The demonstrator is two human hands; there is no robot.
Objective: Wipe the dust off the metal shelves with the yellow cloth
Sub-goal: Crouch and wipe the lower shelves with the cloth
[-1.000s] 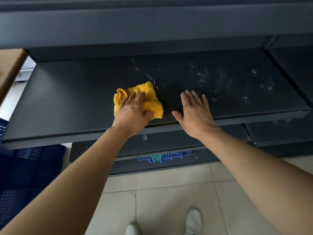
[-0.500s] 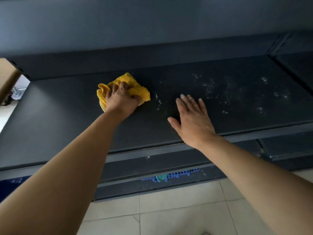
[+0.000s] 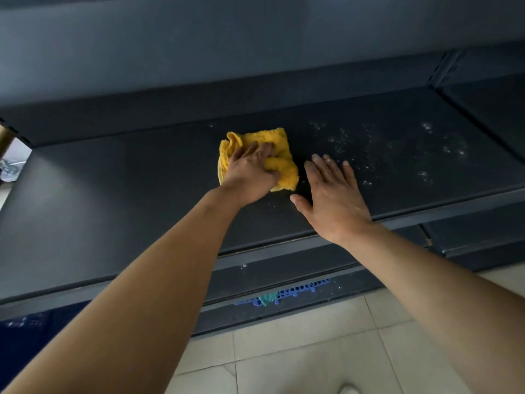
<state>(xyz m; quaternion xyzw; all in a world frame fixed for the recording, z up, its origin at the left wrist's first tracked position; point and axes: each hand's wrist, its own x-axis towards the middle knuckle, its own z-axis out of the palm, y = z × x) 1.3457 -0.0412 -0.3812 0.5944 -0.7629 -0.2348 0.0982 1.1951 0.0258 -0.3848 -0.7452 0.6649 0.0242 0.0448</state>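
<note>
A crumpled yellow cloth (image 3: 284,169) lies on the dark metal shelf (image 3: 113,200), near its middle. My left hand (image 3: 250,177) lies on top of the cloth, and the fabric bunches between my thumb and bent fingers. Just to the right, my right hand (image 3: 332,194) rests flat on the shelf with fingers straight and spread, a small gap from the cloth. White dust specks (image 3: 397,149) cover the right part of the shelf, beyond my right hand. The left part looks clean.
A shelf above (image 3: 255,46) overhangs the back. Lower shelves (image 3: 284,268) show below the front edge, with a blue plastic piece (image 3: 287,294) on the lowest. Another shelf section (image 3: 488,109) adjoins on the right. Tiled floor (image 3: 298,342) lies below.
My left hand has dragged the cloth from the back left toward the right, closing up to my right hand. My right hand has stayed flat in place.
</note>
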